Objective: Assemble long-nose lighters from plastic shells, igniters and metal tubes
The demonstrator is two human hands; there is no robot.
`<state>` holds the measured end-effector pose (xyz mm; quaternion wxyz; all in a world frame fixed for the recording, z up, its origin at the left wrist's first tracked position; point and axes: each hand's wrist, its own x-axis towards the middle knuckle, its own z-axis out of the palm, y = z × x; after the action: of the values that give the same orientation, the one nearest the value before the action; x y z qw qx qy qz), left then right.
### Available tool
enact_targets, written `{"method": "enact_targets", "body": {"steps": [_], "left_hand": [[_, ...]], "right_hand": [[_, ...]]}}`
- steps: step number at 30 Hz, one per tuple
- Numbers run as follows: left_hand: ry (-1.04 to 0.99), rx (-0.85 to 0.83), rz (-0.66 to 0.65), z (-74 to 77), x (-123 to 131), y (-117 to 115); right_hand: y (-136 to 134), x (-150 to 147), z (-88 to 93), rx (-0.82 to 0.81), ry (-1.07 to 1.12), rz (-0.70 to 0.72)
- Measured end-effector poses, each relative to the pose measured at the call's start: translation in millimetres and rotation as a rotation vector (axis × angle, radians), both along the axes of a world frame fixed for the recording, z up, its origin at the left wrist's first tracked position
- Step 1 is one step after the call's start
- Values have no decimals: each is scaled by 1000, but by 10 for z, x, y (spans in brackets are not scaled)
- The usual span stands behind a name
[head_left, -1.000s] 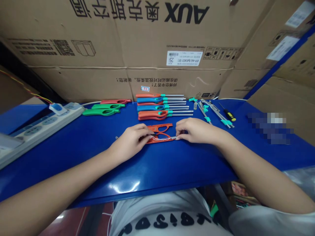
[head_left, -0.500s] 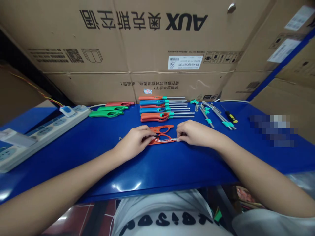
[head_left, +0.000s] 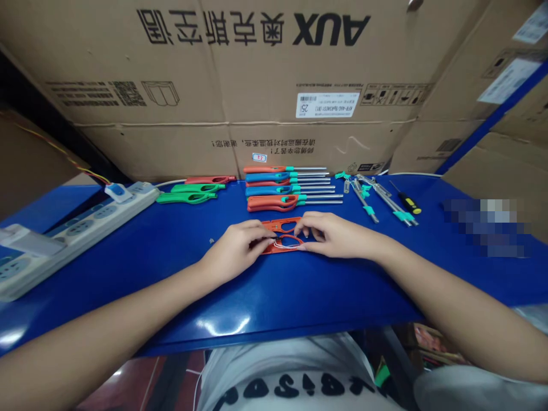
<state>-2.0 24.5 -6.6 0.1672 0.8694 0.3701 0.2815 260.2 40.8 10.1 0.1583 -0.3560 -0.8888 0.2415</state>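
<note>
Two orange lighter shell halves (head_left: pixel 283 234) lie on the blue table (head_left: pixel 274 291), the nearer one with thin white wires laid in it. My left hand (head_left: pixel 234 248) pinches the left end of that nearer half. My right hand (head_left: pixel 331 234) has its fingertips curled on the right end, over the wires. Behind them lies a row of finished lighters (head_left: pixel 274 188) in orange and blue with teal collars and metal tubes.
Green and red shells (head_left: pixel 188 193) lie at the back left beside a white power strip (head_left: pixel 77 225). Metal tubes with teal fittings (head_left: pixel 377 200) and a yellow-handled screwdriver (head_left: pixel 406 200) lie at the back right. Cardboard boxes (head_left: pixel 257 85) wall the far edge.
My right hand has slid left along the shell, from its right tip to over its loop. My left hand stays on the left end.
</note>
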Motion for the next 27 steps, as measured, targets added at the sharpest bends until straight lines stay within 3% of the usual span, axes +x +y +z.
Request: {"method": "enact_targets", "body": {"steps": [13, 22, 27], "left_hand": [[-7, 41, -4, -9, -6, -10], [-12, 81, -33, -14, -27, 4], [-7, 105, -38, -24, -28, 24]], "right_hand": [[-22, -76, -76, -76, 34, -76], [92, -3, -145, -396, 148, -77], [112, 0, -160, -425, 180, -106]]}}
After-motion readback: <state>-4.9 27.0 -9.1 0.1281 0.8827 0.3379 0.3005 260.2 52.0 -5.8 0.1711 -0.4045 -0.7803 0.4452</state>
